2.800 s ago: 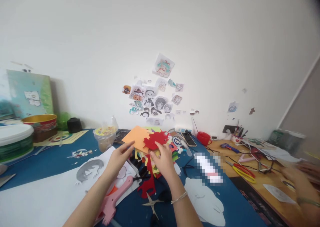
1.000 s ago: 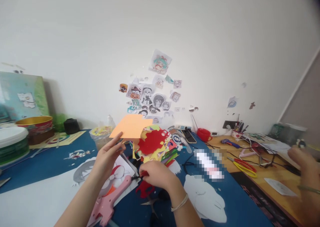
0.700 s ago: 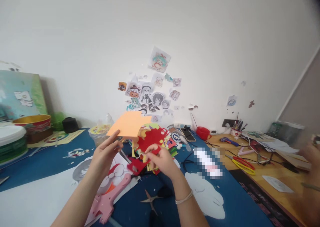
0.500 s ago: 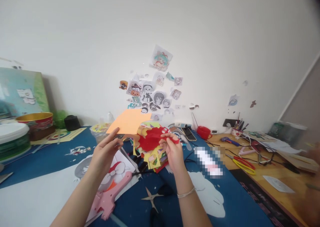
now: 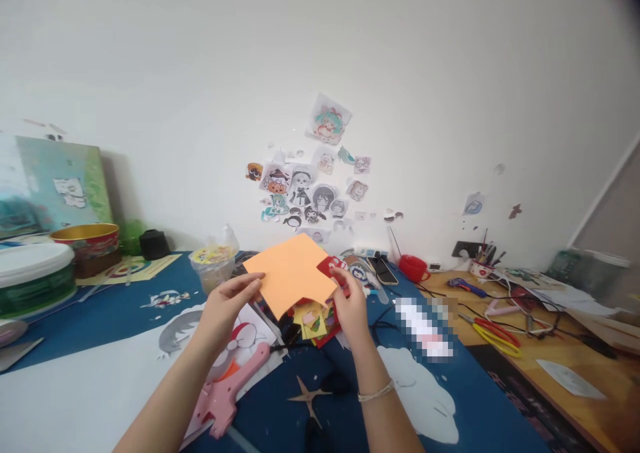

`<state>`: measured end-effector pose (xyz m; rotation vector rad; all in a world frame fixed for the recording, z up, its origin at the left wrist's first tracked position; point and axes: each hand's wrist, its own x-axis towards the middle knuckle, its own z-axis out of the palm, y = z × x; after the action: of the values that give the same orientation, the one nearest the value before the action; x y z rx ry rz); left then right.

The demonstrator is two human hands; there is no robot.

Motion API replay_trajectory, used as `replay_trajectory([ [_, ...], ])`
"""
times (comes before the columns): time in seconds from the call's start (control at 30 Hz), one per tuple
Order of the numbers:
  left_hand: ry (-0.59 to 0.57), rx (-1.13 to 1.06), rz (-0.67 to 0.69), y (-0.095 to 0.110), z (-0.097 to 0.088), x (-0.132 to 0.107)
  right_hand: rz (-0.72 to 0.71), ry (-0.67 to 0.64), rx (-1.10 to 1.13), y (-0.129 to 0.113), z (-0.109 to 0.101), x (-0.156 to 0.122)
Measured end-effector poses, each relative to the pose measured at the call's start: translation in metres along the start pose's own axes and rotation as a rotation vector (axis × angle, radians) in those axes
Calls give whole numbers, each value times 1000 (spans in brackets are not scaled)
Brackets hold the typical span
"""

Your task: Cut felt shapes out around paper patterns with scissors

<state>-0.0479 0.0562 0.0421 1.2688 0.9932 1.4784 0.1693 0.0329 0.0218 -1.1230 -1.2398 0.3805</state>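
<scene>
My left hand (image 5: pixel 235 303) pinches the left edge of an orange sheet of paper (image 5: pixel 290 273), which has a notch cut into its lower right side. At the sheet's right side my right hand (image 5: pixel 353 306) is closed on red paper (image 5: pixel 330 266), its fingers also against the orange edge. Below the sheet lies a pile of coloured paper scraps (image 5: pixel 311 323), partly hidden. Nearer to me are a pink glue gun (image 5: pixel 233 386) on a drawing (image 5: pixel 250 330), opened scissors (image 5: pixel 310 396) and a white paper cut-out (image 5: pixel 420 393).
A plastic cup (image 5: pixel 213 273) stands behind my left hand. On the left are a white-lidded tub (image 5: pixel 35 276) and a round tin (image 5: pixel 87 240). To the right lie a phone (image 5: pixel 383 271), a red mug (image 5: pixel 413 266), pliers (image 5: pixel 495 336) and cables. Cut-out drawings cover part of the wall.
The orange sheet has come right and down, turned, and now covers most of the red paper and scraps. My left hand has moved right with it, closer to my right hand.
</scene>
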Motion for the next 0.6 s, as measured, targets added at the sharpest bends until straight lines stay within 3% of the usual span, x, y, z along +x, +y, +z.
replay_trajectory([
  [0.27, -44, 122, 41, -4, 0, 1, 100, -176, 431, -12, 10, -11],
  [0.47, -100, -122, -75, 2, 8, -3, 210, -240, 387, -20, 26, -22],
  [0.6, -55, -148, -134, 9, 13, -8, 211, -266, 378, -19, 32, -25],
])
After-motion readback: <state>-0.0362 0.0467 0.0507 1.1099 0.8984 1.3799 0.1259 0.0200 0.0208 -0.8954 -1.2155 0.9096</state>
